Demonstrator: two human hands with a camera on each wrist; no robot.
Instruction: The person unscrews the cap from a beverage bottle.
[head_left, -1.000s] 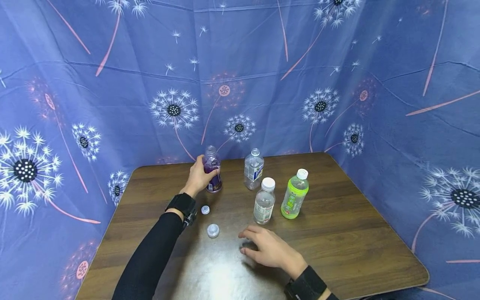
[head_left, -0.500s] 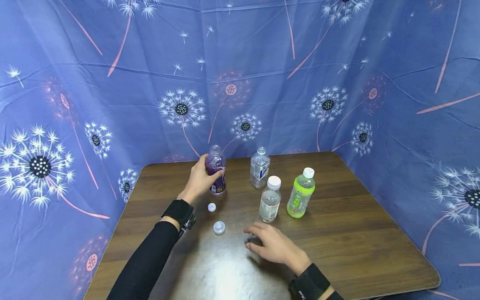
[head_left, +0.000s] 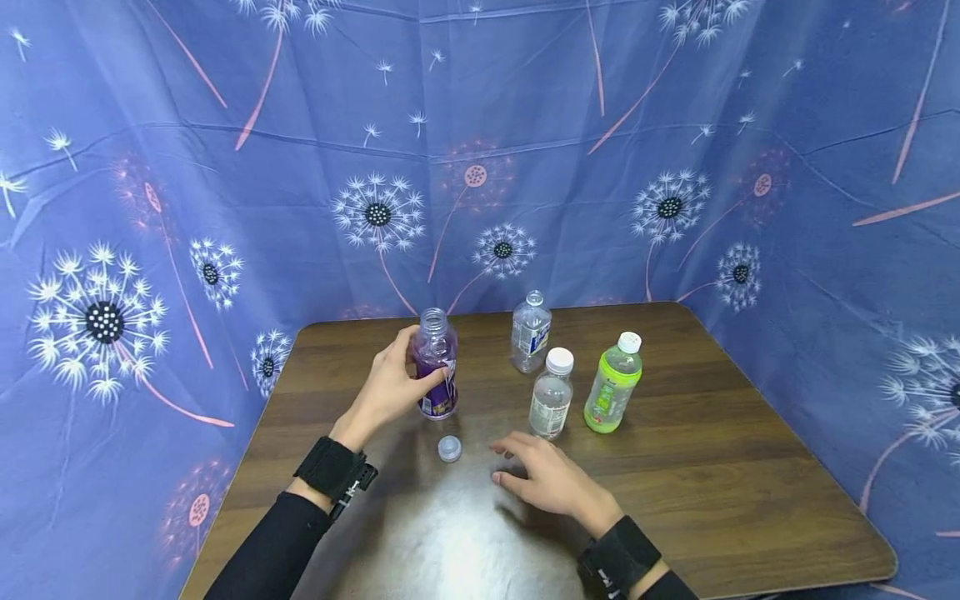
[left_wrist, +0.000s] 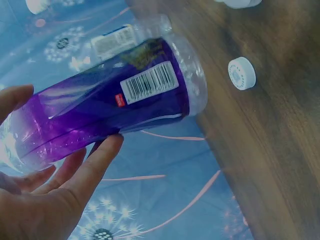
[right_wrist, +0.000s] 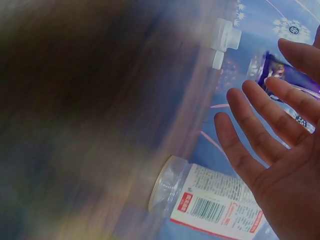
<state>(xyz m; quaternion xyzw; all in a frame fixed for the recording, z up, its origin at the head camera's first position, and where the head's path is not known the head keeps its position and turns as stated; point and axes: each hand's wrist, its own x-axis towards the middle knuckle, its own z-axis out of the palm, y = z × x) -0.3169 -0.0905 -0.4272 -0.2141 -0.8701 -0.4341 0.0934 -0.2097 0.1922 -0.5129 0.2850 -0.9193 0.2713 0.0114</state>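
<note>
My left hand (head_left: 384, 390) grips a clear plastic bottle with a purple label (head_left: 438, 403), thumb on its near side and fingers behind. The bottle's neck is uncapped. In the left wrist view, the bottle's barcode (left_wrist: 149, 82) faces the camera. A translucent cap (head_left: 449, 448) lies on the table just in front of the bottle. Spread slightly above the table, my right hand (head_left: 553, 477) holds nothing. Nearest to it stands a clear bottle with a white cap (head_left: 559, 361), whose printed label (right_wrist: 212, 202) shows in the right wrist view.
Right of the white-capped bottle stands a green-banded bottle (head_left: 612, 390), also capped. Farther back is an uncapped clear bottle with a blue and white label (head_left: 531, 337). A patterned blue cloth (head_left: 585, 208) hangs behind the wooden table (head_left: 720, 467).
The left hand has brought the purple-labelled bottle nearer to the front; the small cap behind it is now hidden in the head view. The right hand stays about the same. The head view has turned left.
</note>
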